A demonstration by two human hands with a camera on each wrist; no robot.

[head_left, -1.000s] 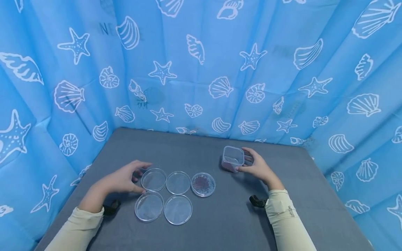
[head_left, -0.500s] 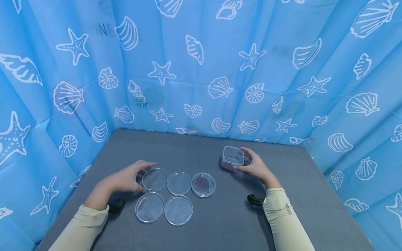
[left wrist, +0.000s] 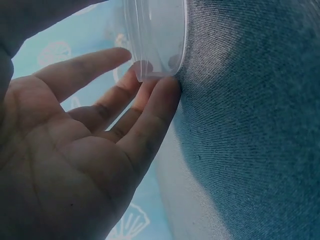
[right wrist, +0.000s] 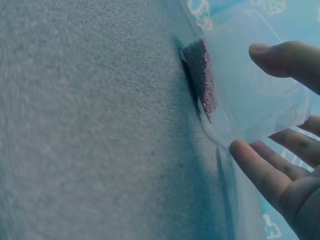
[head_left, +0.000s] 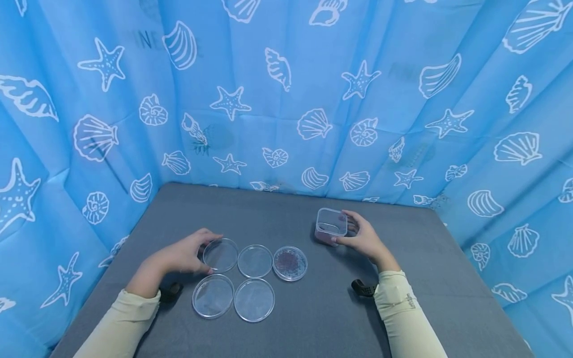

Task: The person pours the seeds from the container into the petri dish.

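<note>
The left grip (head_left: 184, 256) curls around the first clear dish (head_left: 220, 255), pinching its left side, with the thumb at the near edge and the fingers reaching to the far edge (the left wrist view shows a fingertip touching it low down, close to the cloth). The right grip (head_left: 364, 239) holds a clear square container (head_left: 326, 232) at its right side, thumb toward the near corner and fingers around the far one. Purplish granules (right wrist: 204, 75) lie low in that container, just left of the right grip; whether its base touches the grey tabletop (head_left: 313, 318) is hard to tell.

To the right of the left grip, past the dish it pinches, sits the second clear dish (head_left: 254, 261), then a granule-filled dish (head_left: 290, 263) with purplish and pale grains spread in it, lying between the two grips. Nearer the person than the left grip are the lower-left dish (head_left: 213, 296) and, just beside it on the right, the lower-right dish (head_left: 254, 300), both lying flat.

Behind each grip come pale sleeves (head_left: 409, 303) and black wrist devices (head_left: 364, 287). Well beyond both grips hangs a blue curtain (head_left: 277, 99) printed with white shells and starfish.
</note>
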